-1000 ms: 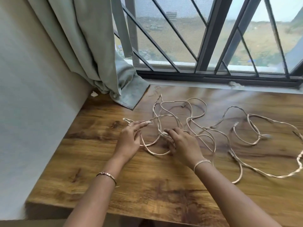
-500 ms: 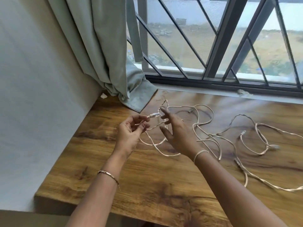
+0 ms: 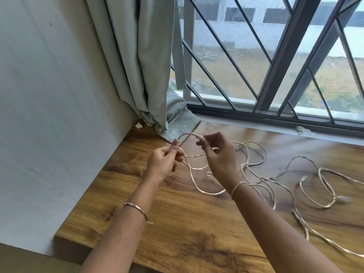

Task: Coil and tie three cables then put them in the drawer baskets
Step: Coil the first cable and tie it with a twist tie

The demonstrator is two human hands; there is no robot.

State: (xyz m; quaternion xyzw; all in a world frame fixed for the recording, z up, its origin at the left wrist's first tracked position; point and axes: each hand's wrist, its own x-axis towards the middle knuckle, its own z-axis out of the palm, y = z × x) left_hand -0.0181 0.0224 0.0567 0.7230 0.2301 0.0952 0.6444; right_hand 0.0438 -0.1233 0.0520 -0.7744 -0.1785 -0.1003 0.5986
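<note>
Pale cream cables [image 3: 256,174] lie loose and tangled across the wooden table [image 3: 197,233], with small plugs showing here and there. Both hands are raised above the table's left part. My left hand [image 3: 165,160] pinches one cable between thumb and fingers. My right hand [image 3: 218,152] pinches the plug end of the same cable at its fingertips. A short arch of cable [image 3: 189,134] spans between the two hands, and a loop [image 3: 199,186] hangs down from them onto the wood. No drawer or basket is in view.
A grey-green curtain [image 3: 149,75] hangs in the left corner and pools on the table. A barred window [image 3: 275,75] runs along the far edge. A plain wall [image 3: 49,115] borders the left side. The table's front edge runs near the bottom.
Both hands have risen from the table with one cable end. The plug passed from my left fingertips to my right hand, and a short arch now spans between them. The view tilted up.
</note>
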